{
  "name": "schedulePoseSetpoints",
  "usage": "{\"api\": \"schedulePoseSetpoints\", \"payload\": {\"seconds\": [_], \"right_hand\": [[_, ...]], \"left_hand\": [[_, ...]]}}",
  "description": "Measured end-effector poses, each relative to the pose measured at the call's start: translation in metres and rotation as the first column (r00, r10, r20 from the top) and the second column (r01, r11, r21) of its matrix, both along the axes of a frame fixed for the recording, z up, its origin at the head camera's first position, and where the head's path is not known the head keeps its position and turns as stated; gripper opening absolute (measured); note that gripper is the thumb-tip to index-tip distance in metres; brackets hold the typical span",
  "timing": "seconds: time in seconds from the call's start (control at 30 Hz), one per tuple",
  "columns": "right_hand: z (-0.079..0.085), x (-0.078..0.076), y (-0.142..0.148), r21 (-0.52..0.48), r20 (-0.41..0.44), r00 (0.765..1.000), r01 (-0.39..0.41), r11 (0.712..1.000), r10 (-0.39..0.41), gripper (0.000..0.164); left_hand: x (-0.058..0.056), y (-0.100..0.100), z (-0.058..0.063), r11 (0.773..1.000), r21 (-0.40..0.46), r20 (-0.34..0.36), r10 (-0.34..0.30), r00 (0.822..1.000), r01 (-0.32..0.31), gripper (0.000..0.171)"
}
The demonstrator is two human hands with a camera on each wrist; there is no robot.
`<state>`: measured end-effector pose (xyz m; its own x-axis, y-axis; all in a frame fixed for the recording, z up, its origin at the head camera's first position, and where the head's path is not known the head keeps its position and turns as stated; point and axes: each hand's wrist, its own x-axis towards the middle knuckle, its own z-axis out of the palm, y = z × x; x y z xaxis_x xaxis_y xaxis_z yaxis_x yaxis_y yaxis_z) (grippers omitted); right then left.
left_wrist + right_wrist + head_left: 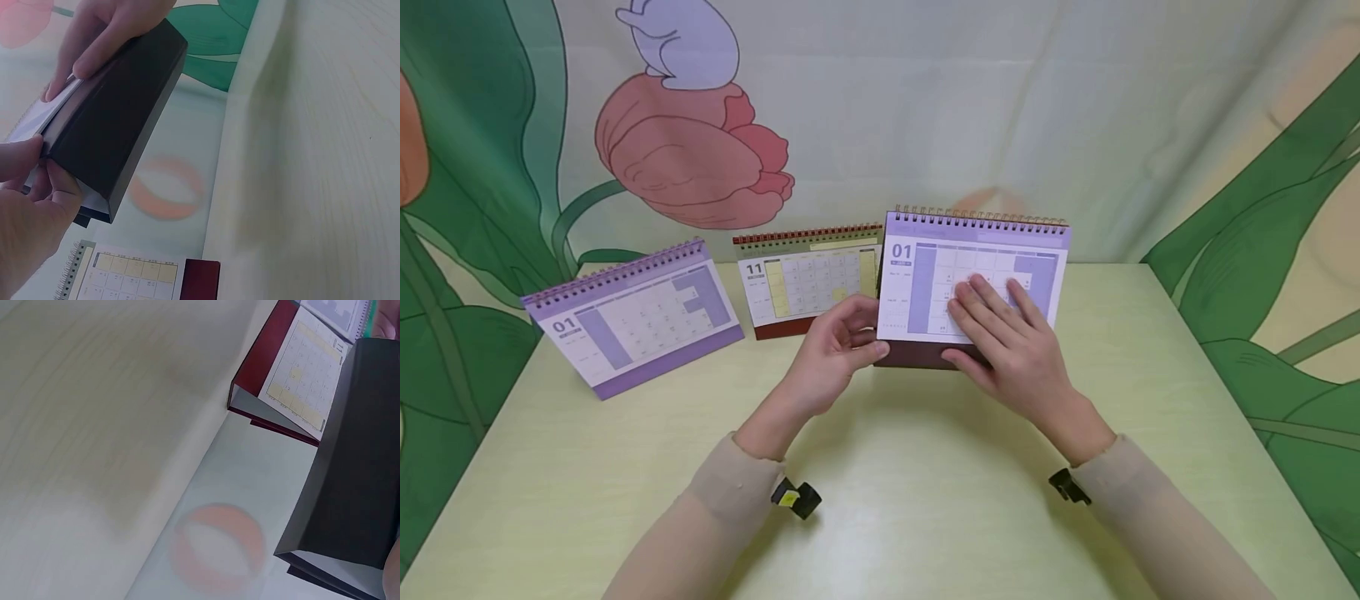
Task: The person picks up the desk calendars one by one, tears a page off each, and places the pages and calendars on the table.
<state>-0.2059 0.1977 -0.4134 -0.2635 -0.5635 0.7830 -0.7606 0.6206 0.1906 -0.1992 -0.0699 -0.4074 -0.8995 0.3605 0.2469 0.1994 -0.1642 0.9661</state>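
Observation:
A desk calendar with a dark base [913, 356] and a purple "01" page [898, 275] stands tilted between both hands. At its left edge, my left hand [827, 354] pinches the lower corner between thumb and fingers. My right hand [1018, 354] lies with straight fingers across the page, its thumb on the dark base. In the left wrist view the black underside [125, 106] of the stand is raised off the table. The right wrist view shows the same black stand [350, 487], with only a sliver of the right hand at the edge.
Behind the left hand stands a calendar with a yellow-and-white "11" page [820, 279] and red base. Farther left, a purple calendar [647, 325] stands angled on the pale table [880, 500]. A curtain [925, 108] with printed flowers hangs behind the table.

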Motion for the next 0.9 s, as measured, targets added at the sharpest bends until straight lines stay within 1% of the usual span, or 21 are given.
{"api": "schedulePoseSetpoints", "payload": {"seconds": [0.13, 0.27, 0.7, 0.9], "right_hand": [[0.002, -0.001, -0.002, -0.018, -0.013, 1.0, -0.006, 1.0, 0.006, 0.048], [0.004, -0.001, -0.003, -0.013, -0.033, 0.999, -0.01, 1.0, 0.01, 0.044], [0.012, -0.001, 0.0, -0.012, -0.022, 0.999, -0.043, 0.999, 0.043, 0.045], [0.012, -0.001, 0.0, -0.013, -0.026, 0.998, -0.049, 0.999, 0.048, 0.044]], "left_hand": [[-0.001, 0.0, -0.001, 1.0, -0.002, -0.01, 0.003, 1.0, -0.003, 0.035], [-0.001, 0.0, -0.002, 1.0, -0.001, 0.004, 0.003, 1.0, -0.003, 0.035], [-0.002, -0.003, -0.003, 1.0, -0.004, 0.005, 0.001, 1.0, 0.0, 0.036], [-0.002, -0.004, -0.004, 1.0, -0.007, 0.011, 0.0, 1.0, 0.0, 0.036]]}}
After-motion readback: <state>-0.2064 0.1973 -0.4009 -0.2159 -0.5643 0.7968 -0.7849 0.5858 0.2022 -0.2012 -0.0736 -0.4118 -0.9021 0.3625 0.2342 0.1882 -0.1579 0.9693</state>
